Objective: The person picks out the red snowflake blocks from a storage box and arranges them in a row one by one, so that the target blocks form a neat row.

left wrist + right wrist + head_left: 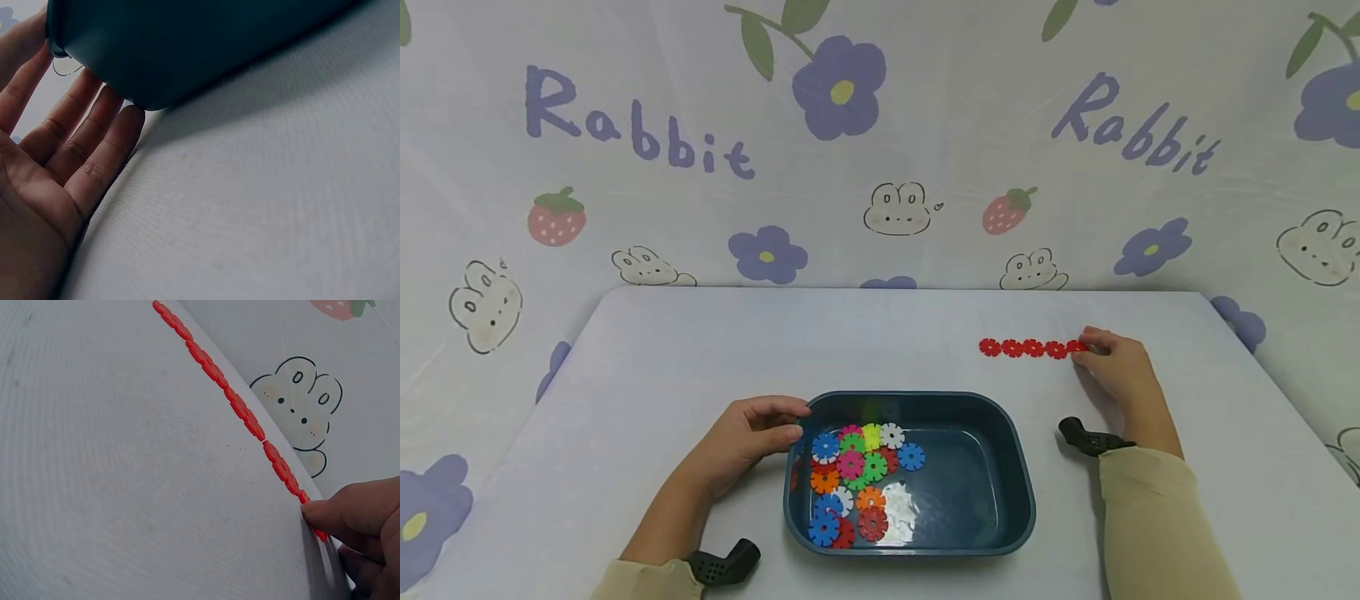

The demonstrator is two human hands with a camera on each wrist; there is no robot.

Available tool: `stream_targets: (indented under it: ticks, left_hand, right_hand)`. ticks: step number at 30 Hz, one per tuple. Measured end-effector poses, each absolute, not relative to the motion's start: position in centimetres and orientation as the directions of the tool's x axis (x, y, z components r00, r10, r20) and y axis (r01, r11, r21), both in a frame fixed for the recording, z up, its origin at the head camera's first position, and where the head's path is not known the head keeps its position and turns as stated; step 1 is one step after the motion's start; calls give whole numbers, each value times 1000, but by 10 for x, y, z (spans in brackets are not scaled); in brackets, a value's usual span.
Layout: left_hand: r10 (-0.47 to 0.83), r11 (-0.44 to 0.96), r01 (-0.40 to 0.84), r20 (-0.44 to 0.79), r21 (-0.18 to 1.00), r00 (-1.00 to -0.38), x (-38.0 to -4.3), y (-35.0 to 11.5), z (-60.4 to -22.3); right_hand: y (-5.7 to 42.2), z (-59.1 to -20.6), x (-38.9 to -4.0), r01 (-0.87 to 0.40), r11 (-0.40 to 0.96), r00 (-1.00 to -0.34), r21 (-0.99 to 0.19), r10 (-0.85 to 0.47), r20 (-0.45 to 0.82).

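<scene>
Toward the back right of the table, a row of several red notched plastic discs (1033,348) lies flat. My right hand (1118,362) pinches the disc at the row's right end between thumb and fingers. The right wrist view shows the thumb on that red disc (304,499), partly covering it. A dark blue-green tray (955,546) stands in front of me. My left hand (756,433) touches its left end near the back corner, with loosely extended fingers (103,153) against the outside wall in the left wrist view. Multicoloured notched discs (851,465) lie in the tray's left half.
A white cloth covers the table (760,333). Behind it hangs a printed curtain (700,208) with rabbits, flowers and strawberries. Black wrist devices (726,565) sit on both wrists, near the sleeve cuffs.
</scene>
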State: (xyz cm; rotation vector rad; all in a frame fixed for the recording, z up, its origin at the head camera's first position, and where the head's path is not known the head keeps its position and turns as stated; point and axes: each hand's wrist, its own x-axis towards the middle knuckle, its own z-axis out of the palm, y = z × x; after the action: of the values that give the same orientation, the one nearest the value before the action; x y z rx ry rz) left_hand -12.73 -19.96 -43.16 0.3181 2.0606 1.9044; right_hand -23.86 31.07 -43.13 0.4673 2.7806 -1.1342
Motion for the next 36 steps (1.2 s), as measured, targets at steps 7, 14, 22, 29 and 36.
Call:
stream_targets:
  ticks: [7,14,22,29,36]
  left_hand:
    - [375,82,-52,-79,995,-923,-127,-200,-432]
    - [373,82,-49,-77,995,-925,-128,-200,-433]
    - [373,80,-56,-82,995,-924,-128,-199,-433]
    - [367,82,-62,-88,995,-926,-127,-200,-433]
    - [371,91,-63,-93,994,-924,-128,-200,-431]
  right_hand:
    - [312,-432,-240,325,672,-946,-666,247,-212]
    - [310,-430,-240,341,661,-940,-668,259,-223]
    - [307,-421,-237,351,641,-936,-683,251,-246]
    - [281,-388,-231,190,672,-978,-716,190,-81]
    - [227,-335,-206,-170,675,-978,-718,-25,207]
